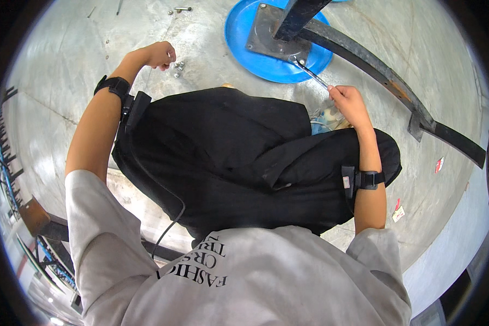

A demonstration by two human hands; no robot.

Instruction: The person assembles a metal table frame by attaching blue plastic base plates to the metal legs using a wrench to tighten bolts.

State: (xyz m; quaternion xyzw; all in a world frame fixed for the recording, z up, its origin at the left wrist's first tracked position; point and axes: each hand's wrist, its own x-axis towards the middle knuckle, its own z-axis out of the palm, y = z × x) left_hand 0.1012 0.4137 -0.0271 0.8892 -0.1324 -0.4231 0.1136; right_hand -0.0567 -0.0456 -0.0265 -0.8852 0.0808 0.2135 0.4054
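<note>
My right hand is closed around the near end of a slim silver wrench. The wrench's far end meets a bolt at the near edge of a dark square metal plate. That plate lies in a round blue plastic tray, with a black metal post rising from it. Out to the left, my left hand hovers with its fingers curled together; what they hold, if anything, is hidden. Close beside it, several small metal nuts rest on the concrete floor.
A long curved black metal bar runs from the post toward the right. Farther off lie a loose bolt and a thin rod. A clear plastic bag is by my right knee. Small tags lie at right.
</note>
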